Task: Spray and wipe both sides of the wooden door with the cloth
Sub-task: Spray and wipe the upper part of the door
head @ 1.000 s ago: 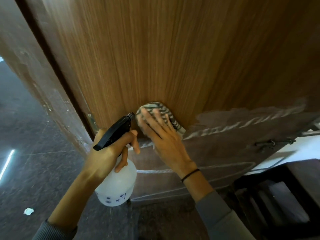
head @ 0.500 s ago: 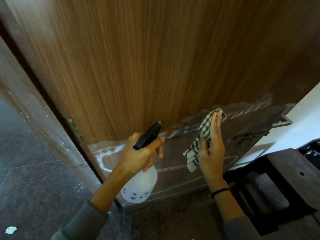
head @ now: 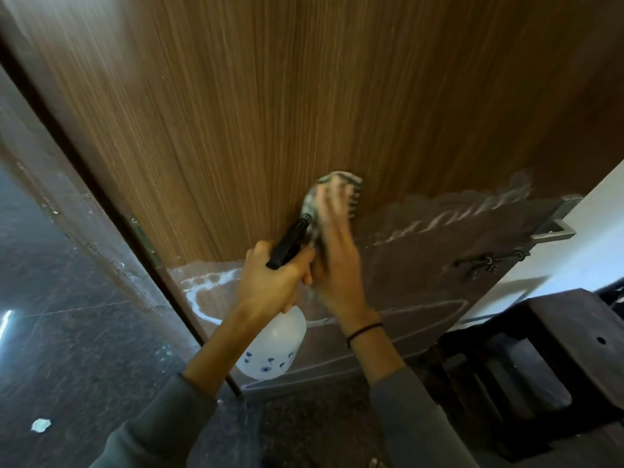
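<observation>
Wood door (head: 270, 113) filling upper frame, lower part darker with white streaks. At centre, cloth (head: 337, 184) pressed to door under right hand (head: 337, 261), blurred; fingers straight, grip apart. Just beside it, left hand (head: 270, 282), grip clamped on bottle (head: 273, 346). At right edge, handle (head: 553, 228); lower left, floor (head: 67, 332).

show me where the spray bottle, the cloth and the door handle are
spray bottle (head: 270, 346): head view, its white body
cloth (head: 337, 180): head view, its striped top edge
door handle (head: 555, 234): head view, its metal lever
</observation>
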Demonstrator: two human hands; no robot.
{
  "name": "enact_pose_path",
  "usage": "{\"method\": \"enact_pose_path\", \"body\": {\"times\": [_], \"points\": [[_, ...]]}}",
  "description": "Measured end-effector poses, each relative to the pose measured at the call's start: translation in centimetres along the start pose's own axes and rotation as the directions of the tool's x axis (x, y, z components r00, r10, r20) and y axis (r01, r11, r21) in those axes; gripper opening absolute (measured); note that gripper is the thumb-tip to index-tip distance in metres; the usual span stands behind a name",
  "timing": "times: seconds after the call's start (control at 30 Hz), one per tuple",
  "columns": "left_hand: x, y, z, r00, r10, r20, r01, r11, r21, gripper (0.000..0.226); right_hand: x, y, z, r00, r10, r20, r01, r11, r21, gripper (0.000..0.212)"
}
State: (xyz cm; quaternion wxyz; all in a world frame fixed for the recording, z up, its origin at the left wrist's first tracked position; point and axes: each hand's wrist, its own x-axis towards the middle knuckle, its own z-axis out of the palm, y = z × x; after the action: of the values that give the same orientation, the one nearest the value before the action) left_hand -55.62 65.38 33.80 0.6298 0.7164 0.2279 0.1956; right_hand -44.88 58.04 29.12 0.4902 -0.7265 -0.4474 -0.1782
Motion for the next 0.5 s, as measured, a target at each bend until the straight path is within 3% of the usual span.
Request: {"method": "enact_pose_path", "body": {"times": [0.1, 0.17, 0.23, 0.33, 0.43, 0.5], "points": [[0.1, 0.4, 0.2, 1.000, 0.027, -0.003, -0.027, 0.999, 0.042, 0.038, 0.7, 2.2, 1.7, 0.984, -0.156, 0.083, 0.169, 0.970, -0.176, 0.059], [0.6, 0.5, 0.4, 1.000, 0.017, -0.012, -0.016, 0.999, 0.039, 0.041, 0.6, 3.9, 0.2, 0.990, -0.134, 0.052, 0.142, 0.970, -0.199, 0.072], [1.2, 0.7, 0.8, 1.000, 0.002, -0.014, -0.002, 1.000, 0.027, 0.041, 0.6, 6.0, -2.8, 0.992, 0.047, -0.121, -0.063, 0.989, -0.136, 0.084], [2.1, 1.0, 1.8, 1.000, 0.000, -0.010, 0.000, 0.999, 0.046, 0.043, 1.6, 10.1, -7.2, 0.845, 0.324, -0.426, -0.340, 0.940, 0.040, 0.063], [2.6, 1.2, 2.8, 1.000, -0.012, -0.005, 0.012, 0.999, 0.051, 0.044, 2.9, 11.3, -9.1, 0.718, 0.500, -0.484, -0.454, 0.864, 0.218, 0.064], [2.7, 1.5, 3.4, 1.000, -0.019, 0.005, 0.019, 0.999, 0.046, 0.043, 3.1, 10.1, -7.9, 0.713, 0.502, -0.489, -0.433, 0.864, 0.256, 0.063]]}}
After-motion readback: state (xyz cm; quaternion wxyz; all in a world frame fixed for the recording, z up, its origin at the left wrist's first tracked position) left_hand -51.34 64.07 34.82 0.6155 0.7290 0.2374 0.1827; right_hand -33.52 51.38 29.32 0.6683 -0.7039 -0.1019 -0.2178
